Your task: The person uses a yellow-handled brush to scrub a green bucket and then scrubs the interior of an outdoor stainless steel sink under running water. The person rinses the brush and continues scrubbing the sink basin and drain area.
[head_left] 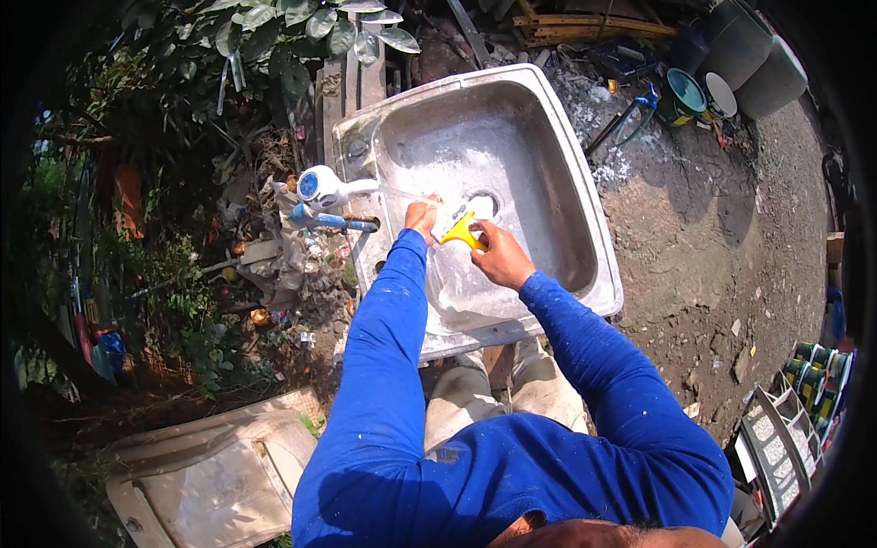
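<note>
Over the basin of a worn metal sink (568,173), my right hand (504,259) is closed on the yellow handle of a scraper (462,232). The handle flares toward a pale, flat end. At that end my left hand (421,218) is closed against the scraper, its fingertips partly hidden. A white tap (334,188) with a blue disc on its knob reaches over the sink's left rim, and a thin stream of water seems to run from its spout toward my left hand. Just beyond the scraper lies the round drain (484,203).
A blue pipe (343,221) runs below the tap to the sink's rim. Leafy plants (301,32) and rubbish stand left. Buckets (685,91) and a blue-handled tool (634,111) are at the far right. A dirty beige panel (215,466) lies near left; a grey plastic rack (776,438), near right.
</note>
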The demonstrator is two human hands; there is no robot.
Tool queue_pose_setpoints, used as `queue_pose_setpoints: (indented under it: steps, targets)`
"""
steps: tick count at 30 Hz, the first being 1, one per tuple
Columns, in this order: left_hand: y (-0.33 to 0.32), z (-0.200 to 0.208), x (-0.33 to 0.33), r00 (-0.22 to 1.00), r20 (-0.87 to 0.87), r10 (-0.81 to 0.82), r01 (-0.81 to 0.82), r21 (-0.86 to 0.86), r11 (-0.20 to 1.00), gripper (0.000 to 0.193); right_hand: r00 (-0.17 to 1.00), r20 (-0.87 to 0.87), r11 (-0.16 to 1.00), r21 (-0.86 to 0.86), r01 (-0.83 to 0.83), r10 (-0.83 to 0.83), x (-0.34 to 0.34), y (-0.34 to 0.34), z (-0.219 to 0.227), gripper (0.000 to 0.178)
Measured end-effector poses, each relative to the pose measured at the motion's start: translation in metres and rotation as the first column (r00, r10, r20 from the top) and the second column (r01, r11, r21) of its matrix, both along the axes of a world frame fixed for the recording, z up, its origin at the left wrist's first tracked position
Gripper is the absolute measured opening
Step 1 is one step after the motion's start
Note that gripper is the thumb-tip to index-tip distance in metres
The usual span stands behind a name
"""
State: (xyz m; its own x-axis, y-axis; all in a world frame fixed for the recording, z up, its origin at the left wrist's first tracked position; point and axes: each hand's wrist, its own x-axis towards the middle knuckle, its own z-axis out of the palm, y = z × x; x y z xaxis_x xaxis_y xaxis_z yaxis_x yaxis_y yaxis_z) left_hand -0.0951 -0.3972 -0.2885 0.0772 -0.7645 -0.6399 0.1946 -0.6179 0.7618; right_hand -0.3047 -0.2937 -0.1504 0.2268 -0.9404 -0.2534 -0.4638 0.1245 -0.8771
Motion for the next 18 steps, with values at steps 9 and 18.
queue_pose_setpoints:
  steps: [9,18]
  targets:
    - [0.002,-0.023,-0.007,0.896,-0.411,0.168,-0.184,-0.001,0.983,0.028,0.998,0.004,0.997,0.037,0.067,-0.068,0.001,-0.006,0.001,0.051]
    - [0.004,0.027,-0.031,0.927,-0.318,0.199,-0.204,0.021,0.979,0.028,0.983,0.004,0.982,0.038,0.183,-0.183,0.004,-0.011,-0.007,0.051]
